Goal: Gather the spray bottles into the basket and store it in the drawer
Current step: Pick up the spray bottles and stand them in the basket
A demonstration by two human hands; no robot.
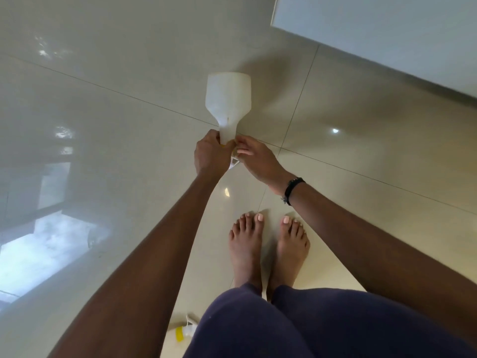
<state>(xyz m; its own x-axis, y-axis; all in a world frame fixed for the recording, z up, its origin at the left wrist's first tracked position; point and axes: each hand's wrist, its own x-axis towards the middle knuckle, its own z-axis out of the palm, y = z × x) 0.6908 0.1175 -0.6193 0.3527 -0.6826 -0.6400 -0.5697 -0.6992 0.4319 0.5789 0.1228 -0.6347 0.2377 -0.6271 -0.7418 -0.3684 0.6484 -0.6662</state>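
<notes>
A white translucent spray bottle (pixel 228 99) lies on the glossy floor tiles with its base pointing away from me and its neck toward me. My left hand (pixel 210 153) grips the neck where a yellow collar shows. My right hand (pixel 258 158) pinches the spray head beside it, and the white trigger pokes out below the fingers. A second spray bottle (pixel 183 330), with a yellow collar and white head, lies on the floor at the bottom, partly hidden behind my leg. No basket or drawer is in view.
My bare feet (pixel 268 246) stand on the tiles just behind the hands. A white cabinet panel (pixel 387 27) fills the top right corner. The shiny floor (pixel 103 99) reflects a window at the left.
</notes>
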